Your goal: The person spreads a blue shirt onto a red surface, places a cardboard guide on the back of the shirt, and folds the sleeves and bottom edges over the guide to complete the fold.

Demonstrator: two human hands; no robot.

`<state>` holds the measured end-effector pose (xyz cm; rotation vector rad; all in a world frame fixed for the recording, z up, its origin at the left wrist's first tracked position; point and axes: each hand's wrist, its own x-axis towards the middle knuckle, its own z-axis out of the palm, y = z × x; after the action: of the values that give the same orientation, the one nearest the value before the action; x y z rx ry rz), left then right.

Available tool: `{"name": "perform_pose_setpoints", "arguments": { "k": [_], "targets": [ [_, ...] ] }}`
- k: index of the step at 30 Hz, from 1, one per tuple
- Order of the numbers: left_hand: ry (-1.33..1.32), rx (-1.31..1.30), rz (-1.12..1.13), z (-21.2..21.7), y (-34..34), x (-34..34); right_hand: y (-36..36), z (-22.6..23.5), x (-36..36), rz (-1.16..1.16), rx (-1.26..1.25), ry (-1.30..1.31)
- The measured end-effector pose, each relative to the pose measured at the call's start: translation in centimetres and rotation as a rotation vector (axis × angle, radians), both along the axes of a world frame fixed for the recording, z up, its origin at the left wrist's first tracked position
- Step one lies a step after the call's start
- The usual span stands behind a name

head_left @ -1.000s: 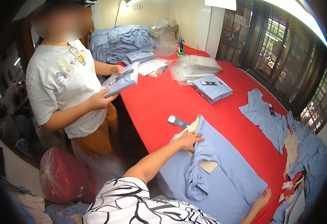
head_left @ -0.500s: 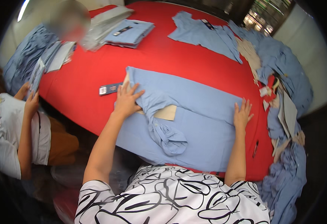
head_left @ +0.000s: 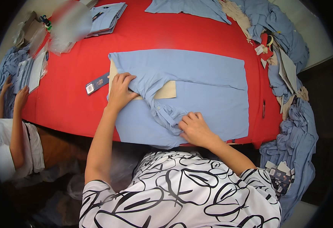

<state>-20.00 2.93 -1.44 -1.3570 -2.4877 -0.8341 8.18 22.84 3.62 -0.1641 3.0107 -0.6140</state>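
Note:
A light blue shirt [head_left: 212,110] lies face down and partly folded on the red-covered table, one sleeve [head_left: 160,110] bunched across its middle. A cream-coloured card [head_left: 167,90] shows from under the sleeve. My left hand [head_left: 119,90] rests on the shirt's left end, beside the card's edge, thumb apart from the fingers. My right hand [head_left: 197,129] is closed on the end of the sleeve near the table's front edge. A dark blue hang tag [head_left: 98,83] sticks out left of the shirt.
Folded blue shirts [head_left: 107,19] are stacked at the far left. Another shirt [head_left: 189,8] lies at the far edge. Heaped blue garments [head_left: 291,140] line the right side. A pen [head_left: 264,108] lies right of the shirt. At left, a co-worker's hands [head_left: 20,98] are by packed shirts.
My right hand has moved from the shirt's right edge to the sleeve end and closed on it. My left hand's fingers have drawn together. The view has shifted; the co-worker's hands have moved.

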Motion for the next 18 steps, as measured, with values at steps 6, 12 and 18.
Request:
{"name": "perform_pose_setpoints", "arguments": {
  "k": [6,12,18],
  "targets": [
    [-0.047,0.039,0.048,-0.9,-0.8,0.1,3.8,5.7,1.9,-0.578,-1.148,-0.233],
    [-0.042,0.05,0.04,-1.0,-0.5,0.2,2.3,0.6,6.2,-0.805,-0.454,0.058],
    [-0.03,0.039,0.005,-0.6,-0.2,0.1,-0.1,-3.2,4.5,-0.543,0.0,0.15]
  ]
}}
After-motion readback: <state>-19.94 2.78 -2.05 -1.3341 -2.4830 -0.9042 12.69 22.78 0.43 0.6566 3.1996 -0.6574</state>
